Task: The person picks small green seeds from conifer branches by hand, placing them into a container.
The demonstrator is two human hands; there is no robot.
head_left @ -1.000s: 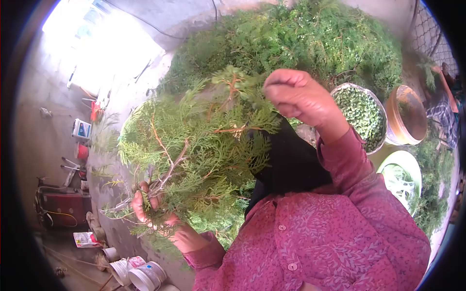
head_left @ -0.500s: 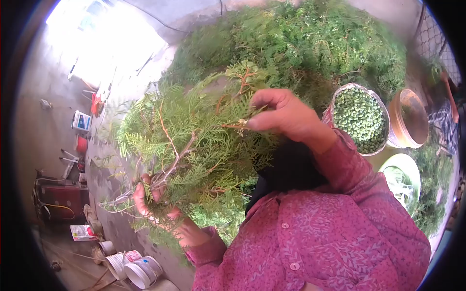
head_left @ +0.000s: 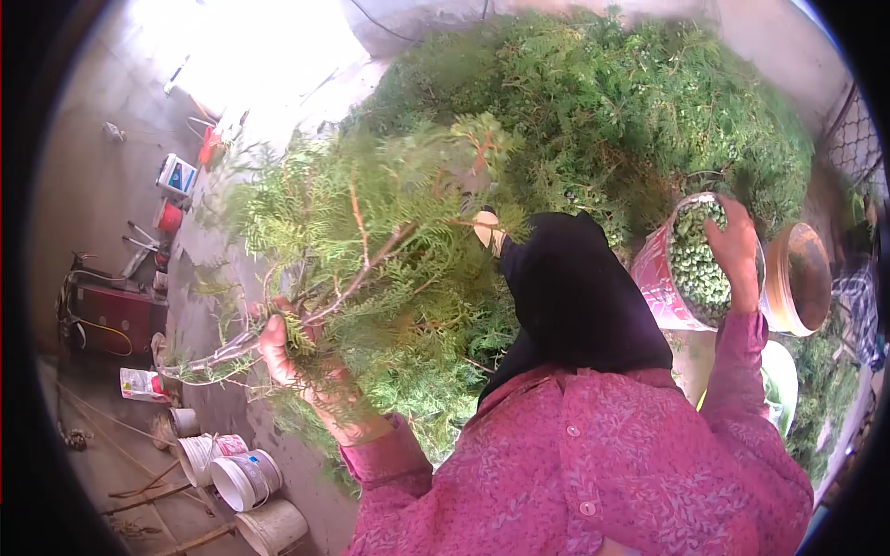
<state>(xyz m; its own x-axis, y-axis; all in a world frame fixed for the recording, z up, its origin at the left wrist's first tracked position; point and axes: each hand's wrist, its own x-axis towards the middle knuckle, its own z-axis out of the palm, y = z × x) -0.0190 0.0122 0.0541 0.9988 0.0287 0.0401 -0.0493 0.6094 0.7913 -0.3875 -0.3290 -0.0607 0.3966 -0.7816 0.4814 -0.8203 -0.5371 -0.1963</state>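
My left hand (head_left: 289, 357) is closed around the woody stem of a leafy evergreen branch (head_left: 371, 264). The branch spreads up and to the right in front of me, with flat, scaly green sprays and brown twigs. On the right, my right hand (head_left: 737, 248) is over the mouth of a red and white bucket (head_left: 654, 283). Its fingers are apart and reach down to the small green cones (head_left: 695, 264) that fill the bucket. Nothing shows between these fingers, though their tips are partly hidden.
A large heap of cut green branches (head_left: 593, 111) lies ahead. Beside the bucket stands a tan tub (head_left: 807, 278), with a pale green basin (head_left: 781, 385) partly behind my sleeve. At left are a dark red box (head_left: 116, 320) and several white buckets (head_left: 246, 482).
My right hand has left the branch and moved right to the bucket of green cones, its pinch now opened. My left hand keeps hold of the branch.
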